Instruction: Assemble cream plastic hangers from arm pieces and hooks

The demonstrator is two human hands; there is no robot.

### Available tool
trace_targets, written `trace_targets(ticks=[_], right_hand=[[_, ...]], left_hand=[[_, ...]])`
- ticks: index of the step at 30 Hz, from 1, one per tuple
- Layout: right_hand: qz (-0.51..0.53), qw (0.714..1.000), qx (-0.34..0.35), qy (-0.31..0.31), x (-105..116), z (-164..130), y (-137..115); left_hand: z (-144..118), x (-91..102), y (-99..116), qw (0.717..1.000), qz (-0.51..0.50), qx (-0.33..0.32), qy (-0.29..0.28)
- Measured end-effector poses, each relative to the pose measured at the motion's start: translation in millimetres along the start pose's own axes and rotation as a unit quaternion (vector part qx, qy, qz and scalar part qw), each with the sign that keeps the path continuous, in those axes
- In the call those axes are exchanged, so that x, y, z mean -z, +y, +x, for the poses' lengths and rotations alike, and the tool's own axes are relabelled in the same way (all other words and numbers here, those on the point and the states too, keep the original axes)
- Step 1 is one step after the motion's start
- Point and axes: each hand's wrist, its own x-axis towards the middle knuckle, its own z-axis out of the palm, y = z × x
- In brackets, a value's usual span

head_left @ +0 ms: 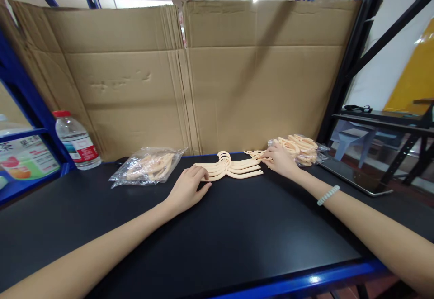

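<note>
A stack of several cream plastic hangers [233, 168] lies fanned on the black table [210, 244]. My left hand [187, 191] rests flat on the table, its fingertips touching the left ends of the stack. My right hand [280, 159] is at the stack's right end, its fingers on hangers that stick out of an open clear bag of hangers [303, 149]. A second clear bag of hangers [149, 167] lies to the left of my left hand. A white bead bracelet [328, 195] sits on my right wrist.
A tall cardboard sheet [190, 82] stands along the table's back edge. A water bottle with a red cap [76, 141] stands at the far left by the blue rack post. A dark tablet [356, 179] lies at the right edge.
</note>
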Motion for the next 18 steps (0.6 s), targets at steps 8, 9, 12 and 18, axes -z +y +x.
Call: trace_targets(ticks=[8, 9, 12, 18], right_hand=[[-0.045, 0.999, -0.011, -0.004, -9, 3, -7], [-0.046, 0.999, -0.014, 0.000, -10, 3, -8], [-0.042, 0.999, -0.019, 0.013, -10, 2, -9], [0.012, 0.995, -0.054, 0.079, 0, 5, -9]], left_hand=[[1, -1.6, -2, 1.000, -0.021, 0.006, -0.013], [1, -2.3, -2, 1.000, -0.026, 0.006, -0.015], [2, -5.8, -3, 0.999, -0.044, 0.007, -0.017], [3, -12.4, -5, 0.997, -0.075, 0.021, -0.021]])
